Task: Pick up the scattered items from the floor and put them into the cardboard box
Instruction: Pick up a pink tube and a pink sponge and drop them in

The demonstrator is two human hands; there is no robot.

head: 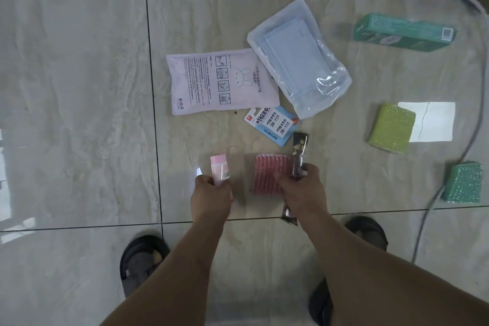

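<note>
The left hand (211,190) grips a pink tube (220,170), which sticks out past the knuckles. The right hand (301,188) holds a dark sachet (299,156) together with a red sponge (267,174), thumb pressed on the sponge. Just beyond the sachet's tip lies a blue card (272,124) on the floor (79,87); masks (299,58) lie farther out. No box shows.

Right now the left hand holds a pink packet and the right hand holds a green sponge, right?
Not quite. The head view shows the left hand holding the pink packet, but the right hand holds a dark snack bar. The green sponge lies untouched on the floor.
</note>
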